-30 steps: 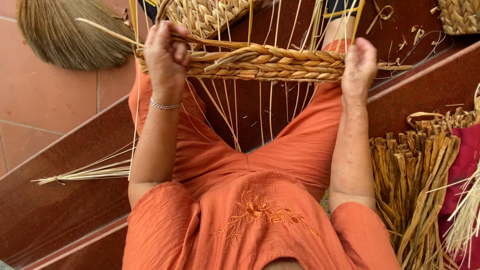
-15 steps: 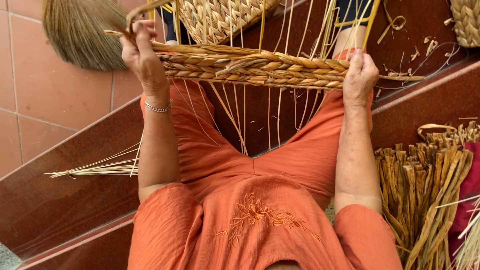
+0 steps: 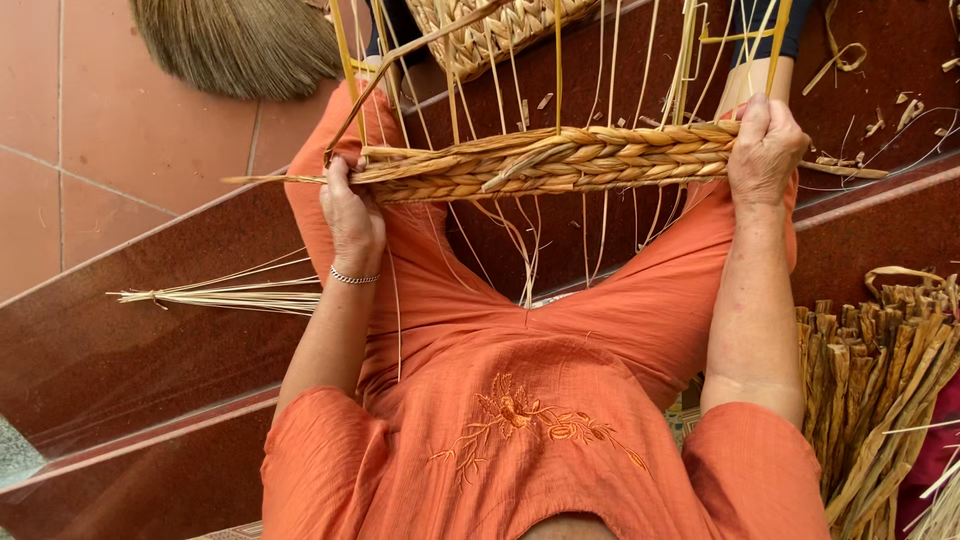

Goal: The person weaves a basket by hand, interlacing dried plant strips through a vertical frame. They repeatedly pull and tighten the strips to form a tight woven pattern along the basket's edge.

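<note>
Left hand (image 3: 352, 215) and right hand (image 3: 765, 150) each clamp an end of the braided straw band (image 3: 560, 160); keeping it level seems wise.

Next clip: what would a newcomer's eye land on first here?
The thick braided straw band stretched across the upper middle, gripped by the left hand at one end and the right hand at the other. Below it, the orange clothing fills the centre, and a bundle of dried stalks lies at right.
</note>
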